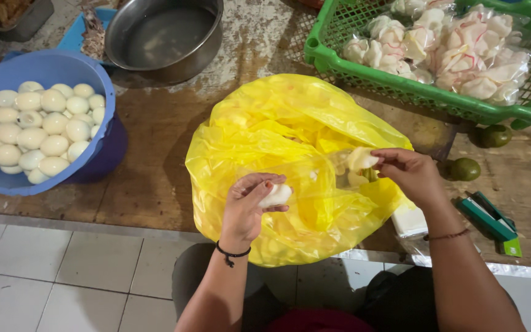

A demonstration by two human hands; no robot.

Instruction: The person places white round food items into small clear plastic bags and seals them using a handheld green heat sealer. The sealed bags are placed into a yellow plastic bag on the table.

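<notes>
Both forearms reach up from the bottom edge, over a worn wooden table (155, 184) with a tiled floor (44, 270) below its front edge. Largest on the table is a yellow plastic bag (278, 123), open and crumpled, lying between the hands. Behind it to the right stands a green crate (425, 92) full of white and pink crackers (462, 49) in clear wrap. On the left sits a blue basin (50, 67) heaped with peeled eggs (32, 132), and behind it a steel pot (161, 37). A green stapler (490, 218) lies near the right wrist, with two small dark limes (465, 168) just above it.

A small clear bag (314, 178) stretches over the yellow one — held from both ends. The left hand (250, 206) is clenched around a pale cracker (276, 195) at the bag's near end. The right hand (410, 172) pinches the bag's far edge together with another pale cracker piece (361, 158) — fingertips closed on it.
</notes>
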